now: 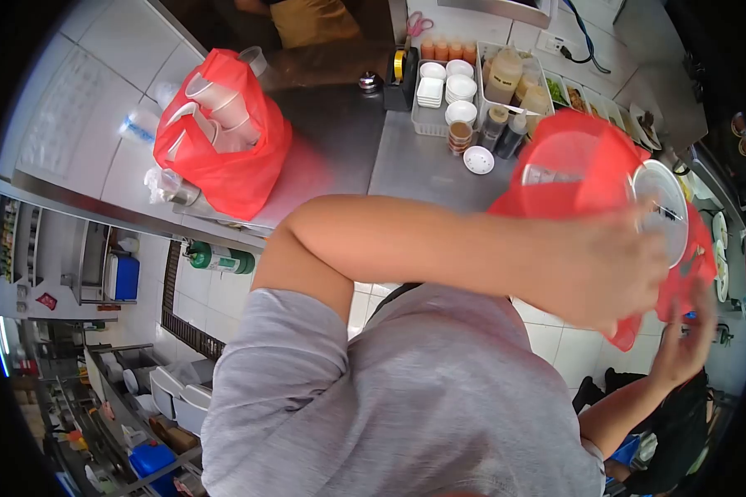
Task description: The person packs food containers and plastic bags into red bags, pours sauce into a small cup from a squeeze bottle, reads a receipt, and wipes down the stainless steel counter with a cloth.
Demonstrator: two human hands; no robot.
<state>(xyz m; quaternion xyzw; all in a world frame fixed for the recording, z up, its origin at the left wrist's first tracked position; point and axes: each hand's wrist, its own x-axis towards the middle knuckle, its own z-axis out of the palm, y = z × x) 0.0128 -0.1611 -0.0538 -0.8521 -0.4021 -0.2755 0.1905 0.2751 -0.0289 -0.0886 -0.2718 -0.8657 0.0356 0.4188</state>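
My left arm reaches across to the right, and my left hand is smeared by motion beside a round clear-white plastic container. The container is tilted at the mouth of a red plastic bag, and dark marks show on its round face. Whether my left fingers grip the container or the bag cannot be made out. Lower down, my right hand has its fingers closed at the bag's hanging edge, slightly blurred. More pale containers show faintly through the red plastic.
Another red bag with white cups stands on the steel counter. Behind are a sauce bottle bin, small white dishes, a call bell and a tape dispenser. A person in dark clothes is at lower right.
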